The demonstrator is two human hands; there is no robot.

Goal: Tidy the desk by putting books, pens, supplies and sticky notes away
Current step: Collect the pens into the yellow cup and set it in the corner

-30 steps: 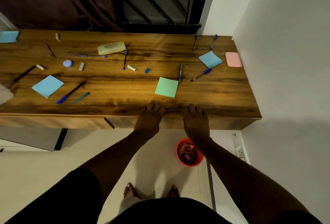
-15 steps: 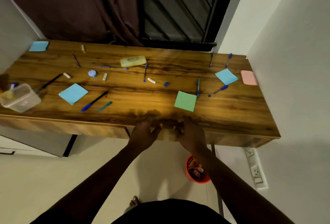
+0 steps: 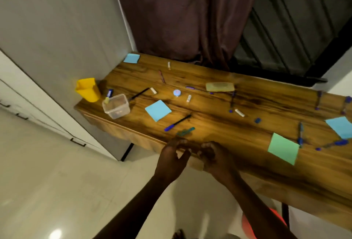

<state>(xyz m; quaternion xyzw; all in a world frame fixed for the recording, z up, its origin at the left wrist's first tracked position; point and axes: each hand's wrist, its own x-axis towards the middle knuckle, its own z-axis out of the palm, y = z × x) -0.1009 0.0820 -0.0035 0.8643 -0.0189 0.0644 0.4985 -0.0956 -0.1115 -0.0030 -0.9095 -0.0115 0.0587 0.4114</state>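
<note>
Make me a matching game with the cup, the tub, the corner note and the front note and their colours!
Things:
1 cup
2 tub
3 corner note
4 front note

Colours:
A green
B clear
C yellow
D blue

Pairs: 1-C, 2-B, 3-D, 4-A

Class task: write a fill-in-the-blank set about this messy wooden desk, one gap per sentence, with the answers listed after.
1. The yellow plastic cup stands at the wooden desk's ___ end.
2. The clear plastic tub sits between that cup and a ___ sticky-note square.
3. The odd-coloured sticky pad near the desk's front edge is ___.

Answers: left; blue; green
</note>
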